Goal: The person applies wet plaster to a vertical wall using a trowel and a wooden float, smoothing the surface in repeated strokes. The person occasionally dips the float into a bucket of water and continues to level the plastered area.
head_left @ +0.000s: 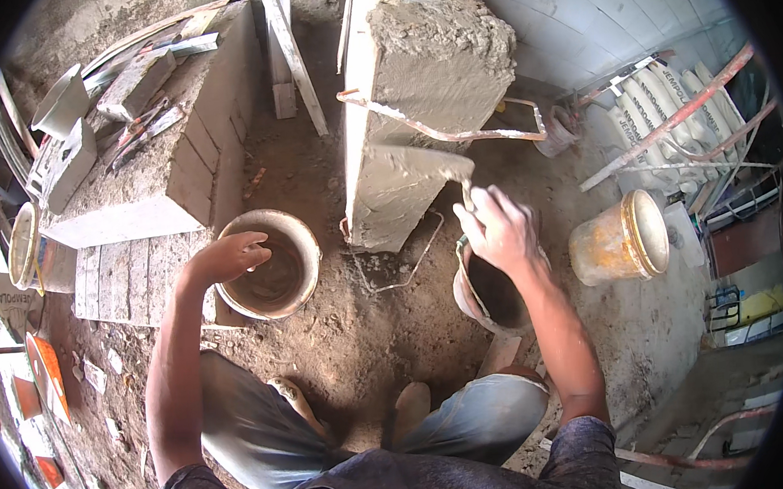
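My right hand (503, 229) is closed round the handle of a mortar-smeared trowel (418, 163). The trowel's long flat blade lies along the lower side of a plastered block column (441, 94), whose face is coated in wet grey mortar. Under that hand stands a dark bucket (499, 292), its inside partly hidden. My left hand (238, 256) hovers at the left side of a round bucket (313, 254) with grey-brown residue inside. Its fingers are loosely bent and apart from the thumb, with nothing visible in them. A bent metal clamp (457, 136) crosses the column.
On the left, a block bench (138, 211) carries loose blocks, tools and a tub (62, 101). A stained pale bucket (620, 239) stands on the right, before stacked bags (665, 107) and red-white poles (670, 115). A second wire clamp (411, 275) lies at the column's foot.
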A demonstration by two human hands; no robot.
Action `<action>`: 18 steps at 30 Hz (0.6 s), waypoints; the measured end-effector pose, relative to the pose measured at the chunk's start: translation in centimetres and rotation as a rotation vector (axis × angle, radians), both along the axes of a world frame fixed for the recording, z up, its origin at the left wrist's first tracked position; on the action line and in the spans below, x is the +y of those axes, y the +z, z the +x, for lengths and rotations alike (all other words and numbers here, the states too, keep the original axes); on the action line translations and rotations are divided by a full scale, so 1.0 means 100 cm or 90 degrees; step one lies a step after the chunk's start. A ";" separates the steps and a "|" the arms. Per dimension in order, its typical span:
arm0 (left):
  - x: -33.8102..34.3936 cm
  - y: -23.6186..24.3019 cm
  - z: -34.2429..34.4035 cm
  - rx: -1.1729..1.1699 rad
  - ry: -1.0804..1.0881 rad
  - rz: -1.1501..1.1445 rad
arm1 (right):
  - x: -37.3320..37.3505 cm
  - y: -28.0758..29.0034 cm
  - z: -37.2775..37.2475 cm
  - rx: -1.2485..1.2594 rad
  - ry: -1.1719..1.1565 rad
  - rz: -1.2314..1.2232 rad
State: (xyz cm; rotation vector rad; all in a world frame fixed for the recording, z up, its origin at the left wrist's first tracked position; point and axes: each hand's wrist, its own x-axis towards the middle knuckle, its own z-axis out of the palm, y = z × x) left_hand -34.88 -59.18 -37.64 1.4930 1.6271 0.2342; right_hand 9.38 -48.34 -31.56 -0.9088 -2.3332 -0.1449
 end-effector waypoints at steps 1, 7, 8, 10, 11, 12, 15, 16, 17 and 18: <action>-0.001 0.001 0.000 -0.004 0.005 -0.002 | 0.005 0.005 -0.002 -0.005 -0.023 0.001; 0.002 -0.006 -0.007 -0.045 0.010 0.025 | 0.016 0.019 0.021 0.188 0.016 0.081; 0.004 -0.007 -0.008 -0.054 0.015 0.021 | 0.016 0.017 0.022 0.186 -0.003 -0.008; 0.006 -0.010 -0.007 -0.055 0.017 0.009 | 0.017 0.002 0.017 0.203 0.024 -0.133; 0.006 -0.010 -0.007 -0.048 0.017 0.003 | 0.018 -0.009 0.010 0.152 -0.007 -0.127; 0.005 -0.010 -0.005 -0.018 0.003 -0.002 | 0.019 -0.022 0.003 0.137 -0.005 -0.158; 0.003 -0.009 -0.002 0.026 -0.001 -0.030 | 0.025 -0.066 -0.014 -0.047 0.024 -0.133; 0.002 -0.009 -0.001 -0.006 0.013 -0.019 | 0.026 -0.080 -0.015 -0.144 -0.026 -0.190; 0.001 -0.009 -0.001 -0.019 0.020 -0.008 | 0.027 -0.090 -0.010 -0.221 -0.028 -0.216; 0.001 -0.009 -0.001 -0.015 0.024 0.004 | 0.026 -0.099 -0.001 -0.309 -0.052 -0.235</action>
